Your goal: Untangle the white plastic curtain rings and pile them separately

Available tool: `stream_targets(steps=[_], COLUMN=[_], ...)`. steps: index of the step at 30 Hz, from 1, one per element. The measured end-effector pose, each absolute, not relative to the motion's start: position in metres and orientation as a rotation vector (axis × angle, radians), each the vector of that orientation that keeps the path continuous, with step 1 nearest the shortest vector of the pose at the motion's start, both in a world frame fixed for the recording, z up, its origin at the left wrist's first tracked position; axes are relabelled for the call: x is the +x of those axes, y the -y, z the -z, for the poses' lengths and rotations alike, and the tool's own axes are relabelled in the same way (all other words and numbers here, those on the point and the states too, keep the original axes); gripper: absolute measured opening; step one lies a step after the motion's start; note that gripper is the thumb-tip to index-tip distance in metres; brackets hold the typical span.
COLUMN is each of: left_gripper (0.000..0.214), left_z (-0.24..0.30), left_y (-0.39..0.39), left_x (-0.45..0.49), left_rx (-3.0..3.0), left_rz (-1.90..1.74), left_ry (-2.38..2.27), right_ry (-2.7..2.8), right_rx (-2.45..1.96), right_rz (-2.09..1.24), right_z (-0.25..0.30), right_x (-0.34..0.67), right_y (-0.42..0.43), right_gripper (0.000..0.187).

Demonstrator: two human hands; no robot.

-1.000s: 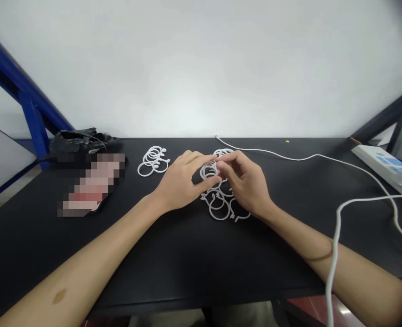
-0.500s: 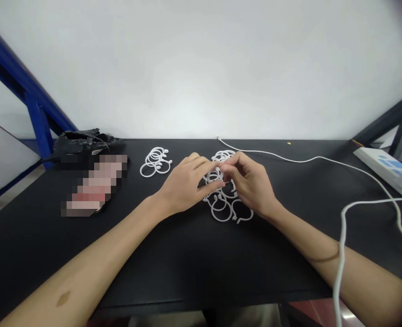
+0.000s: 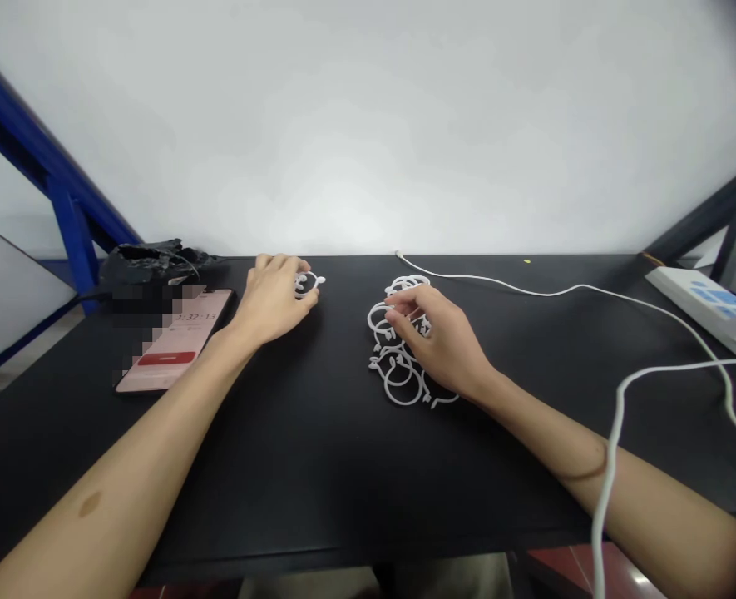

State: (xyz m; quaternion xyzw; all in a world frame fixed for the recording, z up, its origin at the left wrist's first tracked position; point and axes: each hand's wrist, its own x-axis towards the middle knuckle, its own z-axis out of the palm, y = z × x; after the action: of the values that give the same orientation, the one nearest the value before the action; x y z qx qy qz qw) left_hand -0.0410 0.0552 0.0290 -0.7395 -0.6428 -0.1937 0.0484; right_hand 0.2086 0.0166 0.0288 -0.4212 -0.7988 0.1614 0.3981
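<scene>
White open rings with small knobbed ends lie in two groups on the black table (image 3: 318, 466). My left hand (image 3: 274, 295) is over the left group, its thumb and fingers curled around a white ring (image 3: 308, 291) whose knob sticks out to the right. The hand covers the rest of that group. My right hand (image 3: 439, 337) hovers at the larger heap of white rings (image 3: 403, 387), thumb and index finger slightly apart at the heap's upper left. Part of the heap is hidden under this hand.
A phone (image 3: 184, 341) showing a timer lies left of my left forearm, with a crumpled black bag (image 3: 149, 262) behind it. A white cable (image 3: 560, 295) runs across the right side and over my right forearm. At far right stands a white box (image 3: 698, 291).
My left hand has moved left from the larger heap to the left group, with a white ring at its fingers. My right hand has shifted slightly left over the heap.
</scene>
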Motion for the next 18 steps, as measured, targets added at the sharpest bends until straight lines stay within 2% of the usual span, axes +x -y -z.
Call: stream_targets(steps=[5, 11, 18], left_gripper=[0.036, 0.04, 0.029], left_z=[-0.0254, -0.0223, -0.0215], left_y=[-0.0559, -0.056, -0.0556], left_x=[-0.0435, -0.0442, -0.0453], left_rx=[-2.219, -2.257, -2.261], left_rz=[0.404, 0.42, 0.393], left_ry=[2.051, 2.012, 1.97], right_ry=[2.055, 2.11, 2.227], right_rx=[-1.055, -1.078, -1.142], right_rz=[-0.374, -0.339, -0.132], right_z=[-0.0302, -0.0294, -0.0261], right_x=[0.2082, 0.2088, 0.2113], right_y=[-0.0159, -0.0154, -0.0185], right_gripper=[0.007, 0.007, 0.022])
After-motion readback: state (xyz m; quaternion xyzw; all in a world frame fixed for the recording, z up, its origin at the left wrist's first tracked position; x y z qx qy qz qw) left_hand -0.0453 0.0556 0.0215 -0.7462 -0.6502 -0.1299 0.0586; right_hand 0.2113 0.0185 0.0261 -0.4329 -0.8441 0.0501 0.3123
